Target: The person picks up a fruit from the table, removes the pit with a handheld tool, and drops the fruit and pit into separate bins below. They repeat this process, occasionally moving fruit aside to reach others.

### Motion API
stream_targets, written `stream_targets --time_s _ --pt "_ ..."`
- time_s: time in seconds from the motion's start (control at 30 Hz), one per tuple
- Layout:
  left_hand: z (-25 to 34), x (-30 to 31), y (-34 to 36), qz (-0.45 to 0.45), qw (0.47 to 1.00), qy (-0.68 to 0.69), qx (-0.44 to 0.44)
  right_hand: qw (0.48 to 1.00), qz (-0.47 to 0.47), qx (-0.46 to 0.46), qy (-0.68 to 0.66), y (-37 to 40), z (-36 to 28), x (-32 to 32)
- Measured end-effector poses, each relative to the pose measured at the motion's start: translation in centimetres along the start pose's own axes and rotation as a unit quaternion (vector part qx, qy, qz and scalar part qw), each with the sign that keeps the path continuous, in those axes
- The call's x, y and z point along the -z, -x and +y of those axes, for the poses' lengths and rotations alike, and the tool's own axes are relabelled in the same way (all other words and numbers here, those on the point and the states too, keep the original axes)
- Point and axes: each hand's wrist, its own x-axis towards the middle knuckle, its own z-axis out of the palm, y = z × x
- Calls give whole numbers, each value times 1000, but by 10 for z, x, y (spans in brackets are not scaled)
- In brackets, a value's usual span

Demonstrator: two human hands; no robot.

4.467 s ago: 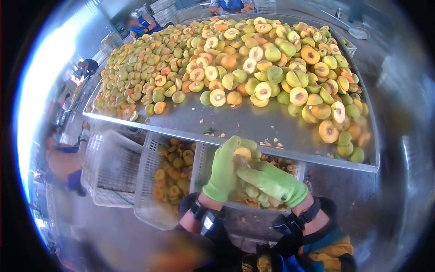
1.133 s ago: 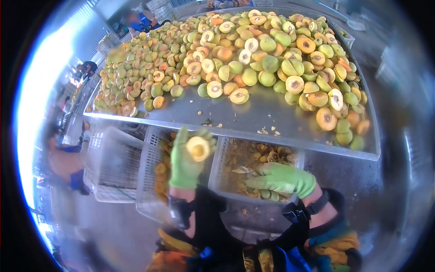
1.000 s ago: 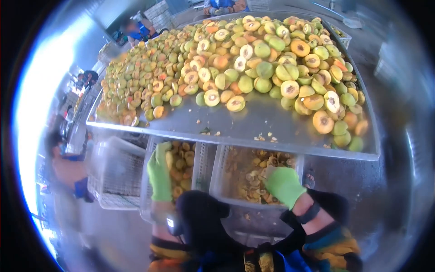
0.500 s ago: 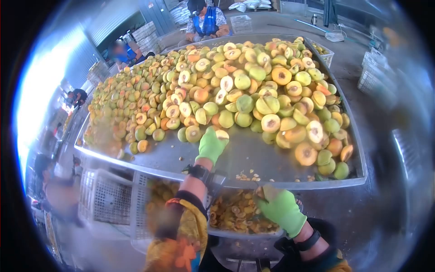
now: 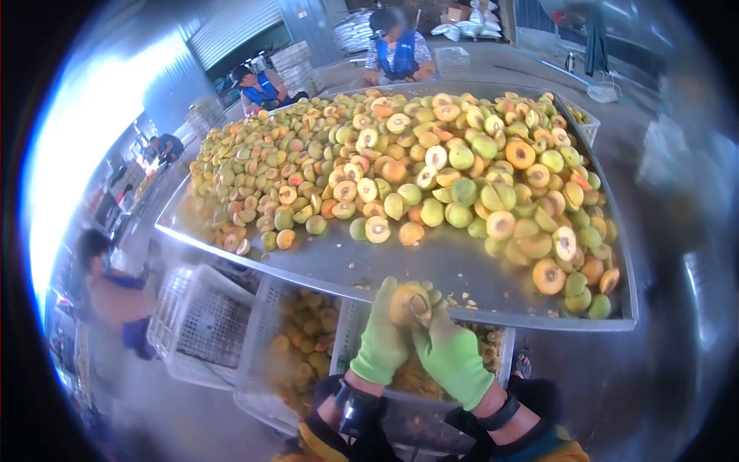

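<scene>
My left hand [image 5: 385,339], in a green glove, is closed around a peach half [image 5: 405,302], held up at the near edge of the metal table [image 5: 323,266]. My right hand [image 5: 454,350], gloved alike, is closed right against the fruit. From its fingers a small spoon-like tool [image 5: 419,308] reaches to the cut face of the peach, its handle hidden in the glove. A big heap of halved peaches [image 5: 400,165] covers the far part of the table. Under my hands, a crate [image 5: 504,354] holds fruit scraps.
A white crate of peach halves [image 5: 304,346] stands below the table's edge, with stacked crates [image 5: 212,319] further left. Two people in blue vests sit behind the table [image 5: 400,58], [image 5: 265,86]; another person [image 5: 119,292] is at the left. Small scraps [image 5: 462,300] lie by the near rim.
My left hand has drawn back from the heap with a peach half. My right hand has come up from over the scrap crate to meet it. The view has shifted.
</scene>
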Motion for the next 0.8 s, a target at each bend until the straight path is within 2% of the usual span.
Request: stream_targets --time_s 0.07,0.13,0.17,0.23,0.27,0.3,0.33,0.37,0.4,0.47,0.5,0.53,0.57,0.6,0.63,0.67,0.7,0.73,0.8 --pt "-1 7 1 36 999 -18 -36 1000 -13 0 5 5 4 -9" --pt "1 8 -1 49 996 -45 -52 994 -59 71 57 7 12 -21" --pt "2 7 0 62 993 -80 -64 994 -62 69 58 7 14 -22" --pt "5 -1 2 70 990 -99 -71 968 -90 188 142 6 17 -21" --pt "6 -3 1 74 987 -119 -82 967 -93 188 142 1 13 -14" --pt "8 0 0 77 987 -116 -81 975 -205 -3 -90 -5 6 -2" --pt "10 6 -2 49 984 -145 -92 882 -295 -194 -311 -16 -6 15" --pt "13 11 -4 21 979 -174 -102 780 -363 -357 -363 -35 -25 39" --pt "16 13 -6 21 979 -173 -101 780 -364 -358 -362 -42 -22 43" --pt "19 17 -8 -26 982 -170 -75 724 -429 -383 -382 -46 -17 47" --pt "18 17 -11 -25 982 -170 -73 725 -412 -377 -403 -43 -15 44" --pt "16 17 -15 7 970 -232 -80 724 -412 -379 -403 -32 -2 28" --pt "14 17 -17 38 952 -292 -86 849 -344 -206 -344 -17 19 5" --pt "12 16 -17 38 952 -291 -86 929 -257 -21 -266 -9 30 -8" --pt "10 15 -14 55 950 -297 -80 928 -258 -24 -267 -15 18 5" --pt "9 13 -12 71 947 -304 -74 848 -333 -218 -350 -24 4 24" --pt "15 6 -7 39 965 -256 -42 720 -389 -398 -414 -30 -4 37" --pt "18 11 -11 39 965 -256 -40 720 -388 -399 -415 -29 -1 36" --pt "27 13 -19 -228 923 -307 -49 646 -458 -412 -451 -30 6 33"
